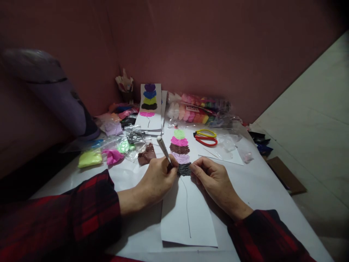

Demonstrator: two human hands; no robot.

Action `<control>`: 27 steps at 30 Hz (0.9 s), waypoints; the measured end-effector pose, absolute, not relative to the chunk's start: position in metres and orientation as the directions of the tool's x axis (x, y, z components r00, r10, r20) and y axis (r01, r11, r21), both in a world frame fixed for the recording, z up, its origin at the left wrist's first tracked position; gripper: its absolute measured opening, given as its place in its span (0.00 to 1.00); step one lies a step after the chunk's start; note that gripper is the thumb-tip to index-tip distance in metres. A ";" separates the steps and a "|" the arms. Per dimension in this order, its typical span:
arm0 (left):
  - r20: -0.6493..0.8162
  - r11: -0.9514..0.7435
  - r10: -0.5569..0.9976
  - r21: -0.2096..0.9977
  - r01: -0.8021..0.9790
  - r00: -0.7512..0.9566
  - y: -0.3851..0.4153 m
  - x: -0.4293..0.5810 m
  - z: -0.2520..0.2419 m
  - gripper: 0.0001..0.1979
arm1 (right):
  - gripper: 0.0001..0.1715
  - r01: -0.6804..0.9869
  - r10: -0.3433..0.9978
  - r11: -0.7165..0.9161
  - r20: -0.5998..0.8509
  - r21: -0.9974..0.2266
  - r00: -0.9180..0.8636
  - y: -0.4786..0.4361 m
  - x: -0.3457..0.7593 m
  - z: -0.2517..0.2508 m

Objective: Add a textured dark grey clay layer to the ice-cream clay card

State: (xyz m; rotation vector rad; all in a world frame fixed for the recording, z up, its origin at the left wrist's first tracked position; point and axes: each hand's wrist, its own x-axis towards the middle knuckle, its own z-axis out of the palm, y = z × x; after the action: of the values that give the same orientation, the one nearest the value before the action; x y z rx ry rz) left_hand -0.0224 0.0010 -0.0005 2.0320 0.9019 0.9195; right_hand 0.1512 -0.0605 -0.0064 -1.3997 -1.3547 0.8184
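Observation:
A white paper sheet (pixel 188 214) lies in front of me, bearing a stack of ridged clay bands: green (pixel 179 134), pink (pixel 179 141), brown (pixel 180 149), lilac (pixel 181 158) and, lowest, dark grey clay (pixel 184 169). A thin drawn line runs down below them. My left hand (pixel 156 178) is closed round a slim white pen (pixel 163 146), which slants up from the fingers; its lower end is hidden by them beside the grey band. With thumb and finger pinched, my right hand (pixel 211 176) touches the right end of that grey band.
Bags of yellow (pixel 90 158), pink (pixel 112 156) and brown clay (pixel 146 154) lie to the left. Scissors (pixel 205 137) with yellow and red handles rest right of the bands. Behind stand a card with coloured bands (pixel 149 103) and packs of clay (pixel 191 111) against the wall.

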 end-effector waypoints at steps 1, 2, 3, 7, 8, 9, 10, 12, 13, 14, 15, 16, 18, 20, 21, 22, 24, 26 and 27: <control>0.316 -0.501 0.808 0.812 0.299 0.497 0.001 -0.023 -0.001 0.05 | 0.14 0.306 0.976 0.106 0.157 -0.946 0.149 -0.060 0.151 -0.007; 0.317 -0.501 0.811 0.810 0.305 0.492 0.001 -0.023 -0.001 0.05 | 0.14 0.300 0.977 0.105 0.155 -0.948 0.148 -0.060 0.151 -0.007; 0.316 -0.499 0.815 0.809 0.311 0.486 0.001 -0.024 -0.001 0.05 | 0.14 0.296 0.977 0.105 0.154 -0.950 0.146 -0.060 0.151 -0.007; 0.307 -0.491 0.822 0.808 0.326 0.479 0.001 -0.024 -0.001 0.05 | 0.14 0.289 0.976 0.112 0.160 -0.951 0.148 -0.061 0.151 -0.008; 0.306 -0.491 0.824 0.807 0.330 0.478 0.001 -0.024 -0.001 0.06 | 0.14 0.289 0.976 0.112 0.160 -0.951 0.149 -0.061 0.151 -0.008; 0.304 -0.489 0.826 0.806 0.334 0.475 0.001 -0.024 -0.001 0.06 | 0.14 0.289 0.976 0.110 0.159 -0.951 0.149 -0.062 0.151 -0.008; 0.302 -0.487 0.828 0.805 0.338 0.473 0.001 -0.025 0.000 0.06 | 0.14 0.289 0.976 0.108 0.156 -0.951 0.150 -0.062 0.151 -0.008; 0.298 -0.484 0.832 0.803 0.349 0.469 0.000 -0.025 0.000 0.07 | 0.14 0.291 0.977 0.099 0.148 -0.951 0.151 -0.062 0.151 -0.007; 0.296 -0.484 0.833 0.799 0.356 0.467 0.000 -0.026 0.000 0.07 | 0.14 0.294 0.977 0.096 0.146 -0.951 0.154 -0.062 0.151 -0.007; 0.296 -0.486 0.833 0.795 0.364 0.467 0.000 -0.026 0.000 0.07 | 0.14 0.297 0.977 0.096 0.147 -0.950 0.155 -0.062 0.151 -0.006; 0.296 -0.488 0.834 0.790 0.372 0.466 0.000 -0.026 0.000 0.07 | 0.14 0.301 0.977 0.097 0.149 -0.949 0.155 -0.062 0.151 -0.006; 0.296 -0.489 0.835 0.786 0.378 0.464 0.000 -0.027 0.000 0.07 | 0.14 0.303 0.976 0.100 0.152 -0.948 0.155 -0.062 0.151 -0.005; 0.298 -0.487 0.839 0.783 0.385 0.455 0.000 -0.028 0.000 0.07 | 0.14 0.300 0.976 0.104 0.156 -0.948 0.153 -0.062 0.150 -0.005; 0.299 -0.482 0.844 0.787 0.384 0.445 0.000 -0.028 0.000 0.07 | 0.14 0.292 0.977 0.097 0.147 -0.952 0.154 -0.062 0.151 -0.005; 0.300 -0.479 0.847 0.790 0.383 0.439 0.000 -0.029 0.000 0.07 | 0.14 0.287 0.978 0.093 0.142 -0.953 0.156 -0.062 0.151 -0.006; 0.302 -0.477 0.849 0.792 0.382 0.433 0.001 -0.029 0.000 0.07 | 0.14 0.284 0.978 0.090 0.139 -0.955 0.156 -0.062 0.151 -0.006; 0.305 -0.469 0.856 0.799 0.377 0.418 0.001 -0.030 0.001 0.07 | 0.14 0.281 0.978 0.088 0.136 -0.956 0.156 -0.062 0.151 -0.006; 0.303 -0.445 0.871 0.820 0.359 0.386 0.002 -0.031 0.001 0.07 | 0.14 0.287 0.978 0.088 0.137 -0.954 0.155 -0.062 0.151 -0.006; 0.301 -0.429 0.880 0.836 0.342 0.368 0.002 -0.031 0.001 0.06 | 0.14 0.292 0.978 0.087 0.138 -0.952 0.156 -0.062 0.151 -0.006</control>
State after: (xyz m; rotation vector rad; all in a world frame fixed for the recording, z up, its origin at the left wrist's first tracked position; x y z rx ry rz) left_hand -0.0310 0.0021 0.0007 1.9488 1.0554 1.0062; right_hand 0.1512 -0.0620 -0.0056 -1.4042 -1.3310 0.8447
